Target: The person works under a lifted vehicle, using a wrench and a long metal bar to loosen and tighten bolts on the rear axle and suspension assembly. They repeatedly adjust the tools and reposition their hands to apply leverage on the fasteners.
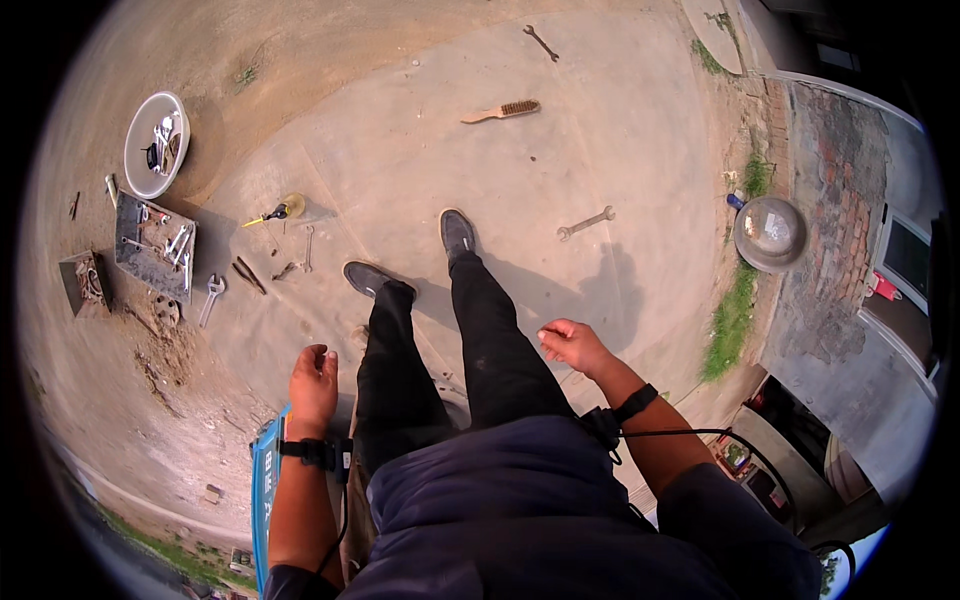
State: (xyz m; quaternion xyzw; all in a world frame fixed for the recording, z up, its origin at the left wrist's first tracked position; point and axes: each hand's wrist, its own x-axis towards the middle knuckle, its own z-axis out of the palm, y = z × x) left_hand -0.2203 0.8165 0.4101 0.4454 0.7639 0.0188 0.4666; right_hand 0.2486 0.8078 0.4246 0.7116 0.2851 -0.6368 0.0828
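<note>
My left hand (315,385) hangs beside my left leg, its fingers loosely bent and the thumb a little apart, with nothing seen in it. My right hand (575,345) is held out right of my legs, fingers loosely curled and no object showing. Neither hand touches a tool. On the ground ahead lie a double open-ended wrench (586,224), a wire brush (503,111) with a wooden handle, and a farther wrench (541,43). Left of my feet are an adjustable wrench (212,300), a small wrench (308,249), pliers (249,275) and a yellow-and-black screwdriver (265,215) by a yellowish container (293,205).
At left stand a white basin (130,155) with tools, a grey metal tray (150,262) of wrenches and a smaller box (72,290). A round metal bowl (770,234) is by the brick wall (850,190) at right. Something blue (264,470) stands beside my left forearm.
</note>
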